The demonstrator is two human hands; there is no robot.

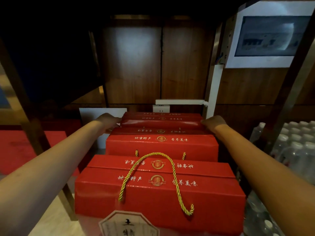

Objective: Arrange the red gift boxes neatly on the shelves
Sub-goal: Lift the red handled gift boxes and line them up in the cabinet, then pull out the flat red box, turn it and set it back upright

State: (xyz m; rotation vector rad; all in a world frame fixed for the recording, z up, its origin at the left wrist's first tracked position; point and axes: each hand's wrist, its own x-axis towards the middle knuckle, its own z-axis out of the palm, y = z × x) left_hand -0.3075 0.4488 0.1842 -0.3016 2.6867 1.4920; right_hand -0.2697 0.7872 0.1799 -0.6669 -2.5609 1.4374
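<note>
Under the shelf, both hands [109, 120] [213, 122] clasp the farthest gold-lettered red gift box [162, 124] by its ends.

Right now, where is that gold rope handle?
The gold rope handle loops over the top of the nearest red gift box, low in the middle of the head view, between the person's two forearms and in front of the next box.

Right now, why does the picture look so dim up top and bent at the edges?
Head view: the shelf underside is in deep shadow, while the nearest red gift box is well lit. Head view: the wide lens bows the shelf posts outward. Head view: both hands, left hand and right hand, look soft, and the wall panel shows glare.
</note>
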